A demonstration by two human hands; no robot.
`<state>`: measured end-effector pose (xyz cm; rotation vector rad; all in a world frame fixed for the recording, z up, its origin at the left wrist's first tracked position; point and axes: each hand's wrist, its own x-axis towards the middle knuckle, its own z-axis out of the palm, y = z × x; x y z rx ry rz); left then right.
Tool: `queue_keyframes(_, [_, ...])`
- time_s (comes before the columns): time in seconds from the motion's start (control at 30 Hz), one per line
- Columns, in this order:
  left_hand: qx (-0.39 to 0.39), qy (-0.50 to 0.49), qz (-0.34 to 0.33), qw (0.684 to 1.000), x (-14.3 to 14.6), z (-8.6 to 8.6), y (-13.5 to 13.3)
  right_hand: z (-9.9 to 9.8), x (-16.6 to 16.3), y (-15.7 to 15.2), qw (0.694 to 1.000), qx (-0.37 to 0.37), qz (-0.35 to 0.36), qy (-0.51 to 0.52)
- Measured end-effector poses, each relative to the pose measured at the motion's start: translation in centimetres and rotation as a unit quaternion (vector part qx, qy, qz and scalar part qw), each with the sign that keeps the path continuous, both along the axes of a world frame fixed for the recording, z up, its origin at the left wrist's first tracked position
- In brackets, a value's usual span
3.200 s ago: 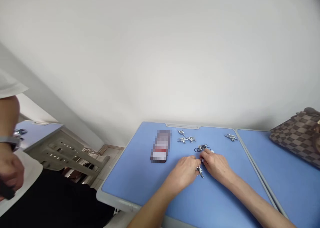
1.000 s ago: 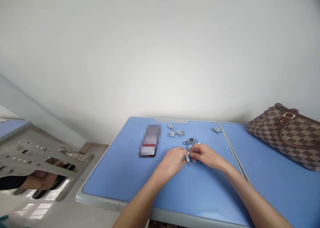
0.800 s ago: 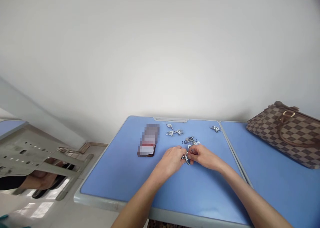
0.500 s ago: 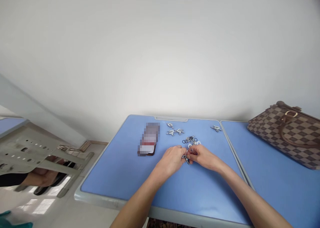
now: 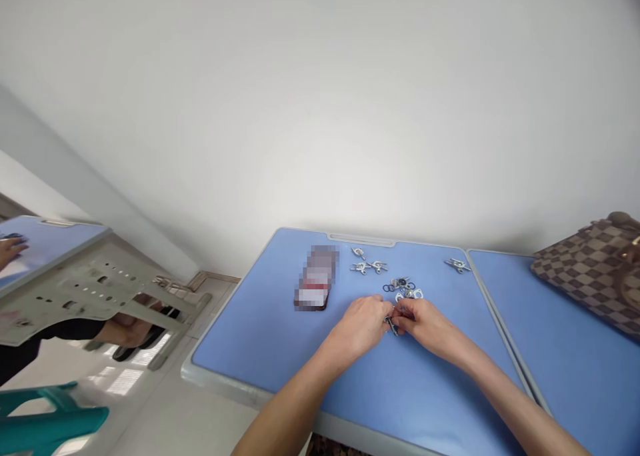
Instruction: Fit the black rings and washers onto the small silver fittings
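Observation:
My left hand (image 5: 367, 319) and my right hand (image 5: 423, 319) meet low over the blue table (image 5: 280, 349), fingertips nearly touching. Between them they pinch a small silvery metal piece (image 5: 393, 325), mostly covered by the fingers, so its exact kind cannot be made out. Just beyond my fingers lies a loose cluster of small metal parts and dark rings (image 5: 401, 283), along with flat pale pieces with holes (image 5: 414, 294). Farther back, several silvery metal assemblies with prongs (image 5: 377, 267) lie in a group.
A pixelated phone (image 5: 316, 279) lies left of my hands. One more pronged assembly (image 5: 457, 265) sits near the seam with the right-hand table (image 5: 565, 336), which bears a checkered bag (image 5: 590, 266). A teal stool (image 5: 55, 419) and another person's hand (image 5: 11, 249) appear at left.
My view has turned to the left, so the tables and parts appear farther right, and more of the stool and neighbouring desk shows. Both hands keep hold of the small metal piece.

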<state>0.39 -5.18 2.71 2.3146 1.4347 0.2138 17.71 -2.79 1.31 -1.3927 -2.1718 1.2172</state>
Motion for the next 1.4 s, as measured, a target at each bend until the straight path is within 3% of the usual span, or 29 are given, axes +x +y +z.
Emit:
queue_keyframes(1.07, [-0.010, 0.018, -0.020, 1.000, 0.2, 1.2, 0.1, -0.2, 1.0, 0.8, 0.999, -0.043, 0.013, 0.015])
queue_keyframes(1.4, [-0.019, 0.006, -0.013, 1.000, 0.0, 0.7, 0.1, -0.6, 0.9, 0.7, 0.999, -0.050, 0.013, 0.007])
